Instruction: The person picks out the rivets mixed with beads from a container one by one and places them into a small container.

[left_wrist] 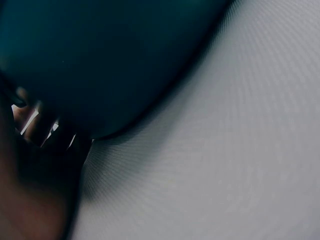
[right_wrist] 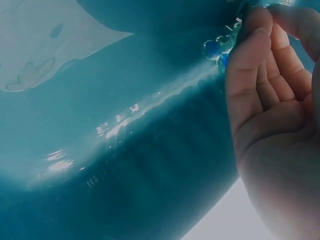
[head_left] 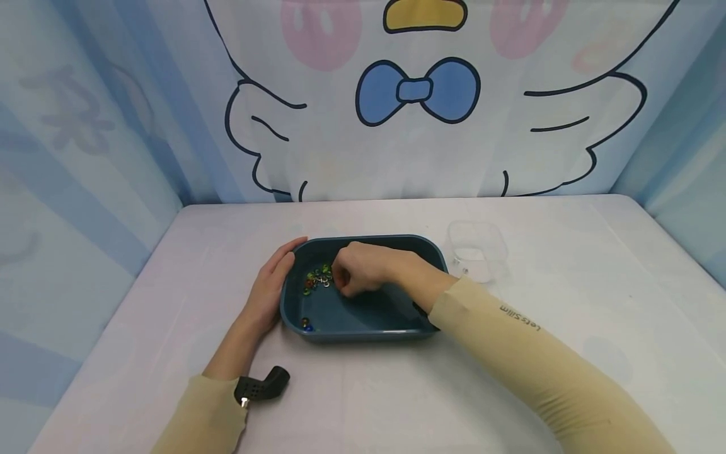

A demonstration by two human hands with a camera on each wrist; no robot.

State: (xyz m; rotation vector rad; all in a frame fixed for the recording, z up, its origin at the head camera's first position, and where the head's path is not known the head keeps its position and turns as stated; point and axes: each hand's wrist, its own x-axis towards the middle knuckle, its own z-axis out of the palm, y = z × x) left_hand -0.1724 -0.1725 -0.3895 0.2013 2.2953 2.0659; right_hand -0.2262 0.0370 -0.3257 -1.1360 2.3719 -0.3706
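Tray point(head_left: 357, 337) on table point(head_left: 465, 384); small beads point(head_left: 316, 279) lie in its left part, others near its near-left corner. Left hand point(head_left: 266, 291), fingers extended, rests against the tray's left end. Right hand point(head_left: 363, 268) is inside, fingers bent, thumb and forefinger narrowed beside the beads; whether any is held cannot be told. Clear box point(head_left: 478, 243) stands right of tray.

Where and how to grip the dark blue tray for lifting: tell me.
Grip the tray at both short ends, one hand from each side. It is long and shallow, with loose beads inside, so holding both ends should keep it level. The left hand is at the left end; the right hand reaches inside and would likely have to come out first.
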